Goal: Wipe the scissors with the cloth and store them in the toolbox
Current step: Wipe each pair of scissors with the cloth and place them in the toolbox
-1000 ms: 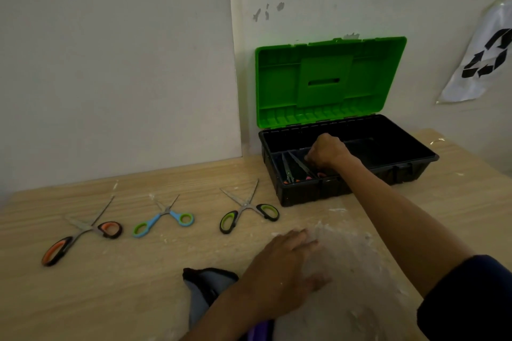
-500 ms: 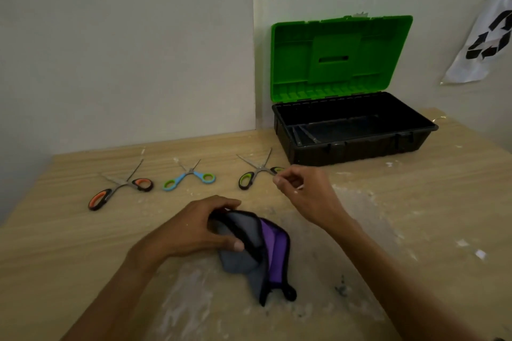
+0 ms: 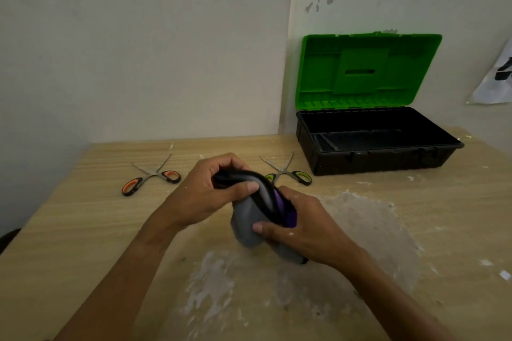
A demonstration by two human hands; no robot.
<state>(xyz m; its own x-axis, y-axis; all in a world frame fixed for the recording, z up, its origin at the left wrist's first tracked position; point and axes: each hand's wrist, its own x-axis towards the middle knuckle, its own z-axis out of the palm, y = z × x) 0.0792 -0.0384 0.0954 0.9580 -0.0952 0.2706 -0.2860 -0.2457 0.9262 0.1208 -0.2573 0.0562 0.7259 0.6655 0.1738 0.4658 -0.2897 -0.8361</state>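
Note:
Both hands hold a grey cloth [image 3: 248, 225] with black trim and a purple side, lifted just above the table. My left hand [image 3: 210, 191] grips its upper end, thumb on the black edge. My right hand [image 3: 302, 225] grips its lower right part. Green-handled scissors [image 3: 288, 171] lie splayed on the table behind the cloth, partly hidden by it. Orange-handled scissors [image 3: 151, 180] lie splayed to the left. The blue-handled scissors are hidden behind my left hand. The black toolbox [image 3: 382, 158] stands at the back right, its green lid [image 3: 365, 69] up, with scissors in its left compartment.
The wooden table [image 3: 83, 230] has white smears and flecks in front of and right of my hands. Walls close off the back and left. A white sheet [image 3: 493, 80] with black marks hangs on the right wall.
My right hand has left the toolbox and come back to the cloth. My left hand has gathered the cloth and lifted it off the table. The camera has shifted left.

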